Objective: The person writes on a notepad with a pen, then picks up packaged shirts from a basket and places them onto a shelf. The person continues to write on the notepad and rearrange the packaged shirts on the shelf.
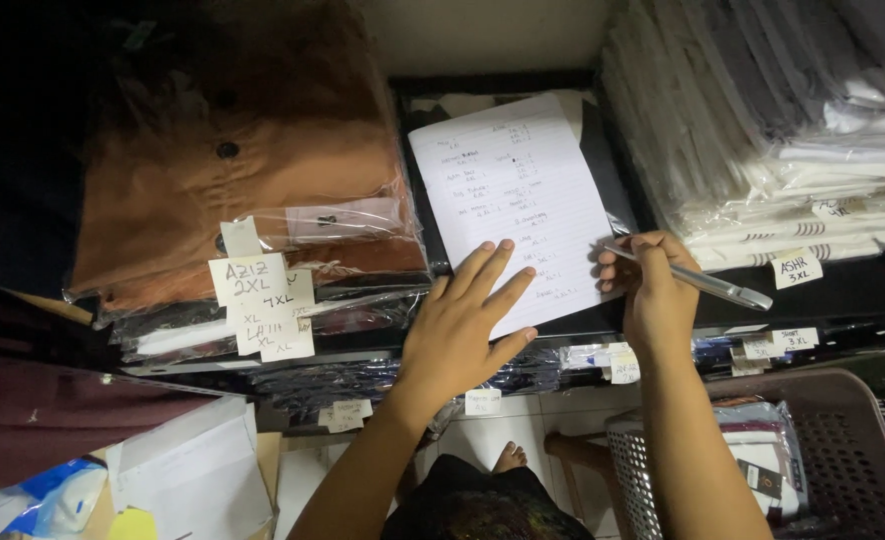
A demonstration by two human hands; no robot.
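I see the left hand (460, 325) lying flat, fingers spread and released, pressing the near edge of a lined sheet (516, 200) that rests on a dark packet on the shelf (843, 290), between the brown shirts (243, 190) on one side and the white stack (763, 130) on the other. The right hand (655, 292) is clenched around a silver pen (698, 280), its tip at the sheet's right edge and its cap end pointing away to the right. I judge the sheet light and limp: a single leaf, already covered in handwriting, that would curl or slide on the glossy plastic under it if the flat palm came off. The plastic looks slippery, so pinning from above with a broad, gentle press suits it better than pinching; if I had to lift it, I would take a corner or the near edge between thumb and forefinger, softly, since paper creases and tears easily. The pen reads as stiff, slim and smooth, probably light, and is best held low on the barrel near the tip, as the fingers hold it here. The bagged shirts look soft and would give under pressure, so the writing surface is not firm. Paper tags (263, 300) hang off the shelf's front, and a slatted basket (843, 450) sits below at the right with packets inside.
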